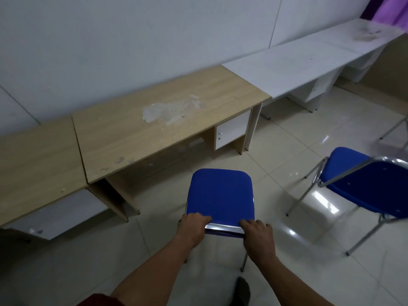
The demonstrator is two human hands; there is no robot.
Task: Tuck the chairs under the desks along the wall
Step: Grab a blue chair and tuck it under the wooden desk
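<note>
Gripped the chair (219,194) by its backrest top, left hand (191,228) and right hand (258,236) with fingers (199,217) curled over. Stood short of the wooden desk (154,129), seat pointing toward its opening.

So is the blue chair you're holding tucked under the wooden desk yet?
Not yet. The blue chair stands on open floor short of the wooden desk, left hand and right hand gripping its back.

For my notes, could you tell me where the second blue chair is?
In the head view, the second blue chair stands on the tiled floor at right, beside the held chair, away from the desks.
</note>
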